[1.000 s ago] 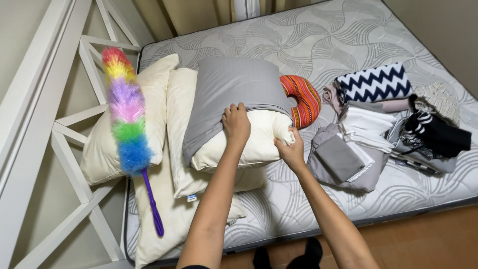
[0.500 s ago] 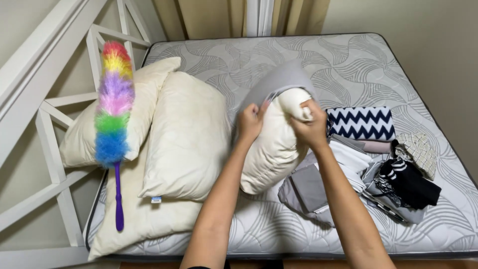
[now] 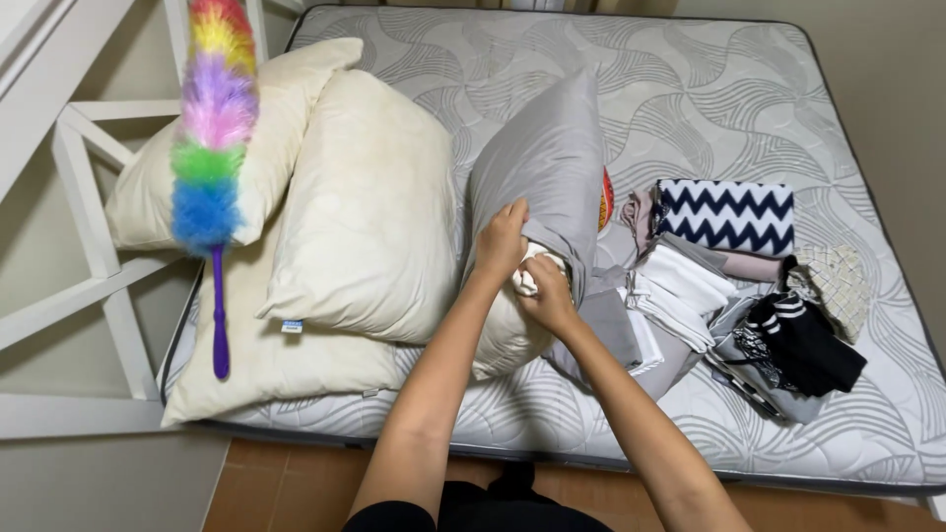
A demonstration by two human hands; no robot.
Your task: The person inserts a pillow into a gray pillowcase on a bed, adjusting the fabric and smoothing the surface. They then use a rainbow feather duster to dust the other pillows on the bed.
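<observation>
Hands meet at the middle of the quilted grey-patterned mattress [image 3: 749,89]: the left hand [image 3: 501,241] is closed on the edge of a smooth grey fabric pillowcase [image 3: 547,167], and the right hand [image 3: 548,294] pinches the cream-white pillow [image 3: 507,330] and the case's hem just below it, fingers curled tight. The cream-white pillow is half inside the case, its bare end bulging out toward 6 o'clock near the mattress edge. Case and pillow stand tilted, the long axis running from about 7 o'clock up to 12 o'clock, the covered end pointing away from the person.

At 3 o'clock, just beside the right hand, lies a heap of folded grey and white clothes [image 3: 670,296], with a black striped garment [image 3: 803,340] further right. At 9 o'clock, touching the case, a large bare cream pillow [image 3: 370,212] leans over a flat one [image 3: 266,360]. Beyond, at 2 o'clock, sits a navy-and-white zigzag folded cloth [image 3: 729,215], and a red-orange striped item [image 3: 604,200] peeks from behind the case. At 10 o'clock a rainbow-coloured fluffy duster with a purple handle [image 3: 212,148] rests over a third cream pillow [image 3: 266,108], against the white wooden frame [image 3: 89,207].
</observation>
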